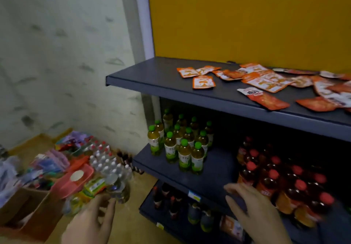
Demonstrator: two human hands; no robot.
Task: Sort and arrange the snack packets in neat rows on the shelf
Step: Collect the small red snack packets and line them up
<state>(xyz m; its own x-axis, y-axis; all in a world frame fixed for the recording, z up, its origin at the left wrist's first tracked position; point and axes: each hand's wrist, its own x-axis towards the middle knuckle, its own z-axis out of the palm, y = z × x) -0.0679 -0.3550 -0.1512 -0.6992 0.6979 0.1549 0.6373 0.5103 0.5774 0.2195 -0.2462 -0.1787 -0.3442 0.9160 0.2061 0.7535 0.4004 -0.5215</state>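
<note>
Packets (265, 84) look light, thin and floppy, with slick film, so they'd likely slide easily on the shelf (152, 76). I'd pinch each by a sealed edge or push it flat. They're orange-and-white flat pouches, scattered and overlapping, on the top shelf at 2 o'clock. Left hand (89, 223) at 7 o'clock and right hand (252, 211) at 5 o'clock are both low, fingers loosely spread, holding nothing, well apart from the packets.
</note>
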